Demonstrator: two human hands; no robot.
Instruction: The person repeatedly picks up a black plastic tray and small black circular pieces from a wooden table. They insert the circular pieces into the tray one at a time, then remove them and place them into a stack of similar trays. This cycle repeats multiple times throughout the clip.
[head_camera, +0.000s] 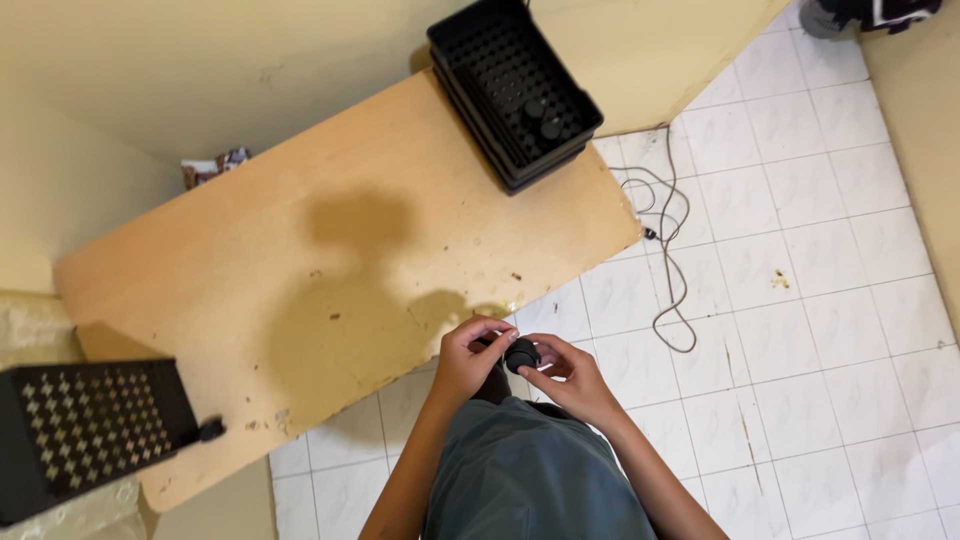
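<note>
Small black round part sits between both hands just off the table edge, over the lap. Left hand and right hand fingers pinch it from either side. Black perforated crate near-left; stacked black trays at the table's far end, loose cable on the tiled floor.

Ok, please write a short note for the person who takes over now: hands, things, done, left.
Left hand and right hand both hold one small black round part over the table edge.
Far black tray holds a few such parts; most holes are empty.
Near black tray lies at the left; one part lies beside it.
Done: few parts are placed. Left: most holes.
</note>
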